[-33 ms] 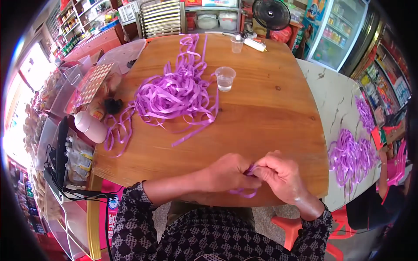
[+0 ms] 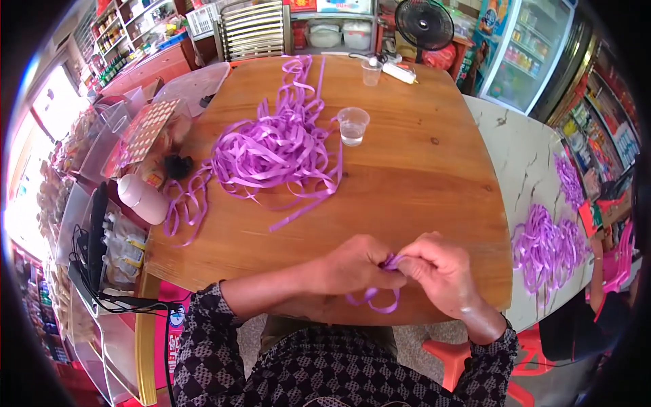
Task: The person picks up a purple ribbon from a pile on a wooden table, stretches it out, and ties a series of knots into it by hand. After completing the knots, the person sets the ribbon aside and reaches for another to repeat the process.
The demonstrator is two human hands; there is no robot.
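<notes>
Close to the table's near edge, my left hand (image 2: 354,266) and my right hand (image 2: 439,270) meet, both closed on a short purple ribbon (image 2: 386,309). Its loop hangs below my left fingers, while a small bunched part shows between the fingertips. I cannot make out whether that part is knotted. Beyond my hands, a large tangled heap of purple ribbon (image 2: 271,152) lies on the wooden table (image 2: 413,190). Loose strands trail from it toward the far edge and to the left. Beside the heap stands a clear plastic cup (image 2: 352,127) holding some clear liquid.
A smaller cup (image 2: 371,72) stands at the far edge. To the left are a pink bottle (image 2: 142,198) and bins of packages. More purple ribbons (image 2: 548,244) lie on a white marbled table (image 2: 512,149) at right, near another person's arm (image 2: 597,275). Red stools (image 2: 453,359) stand below.
The ribbon loop beneath my left hand shows larger and fuller, and more purple shows between my fingertips. Both hands stay almost in the same place, still closed.
</notes>
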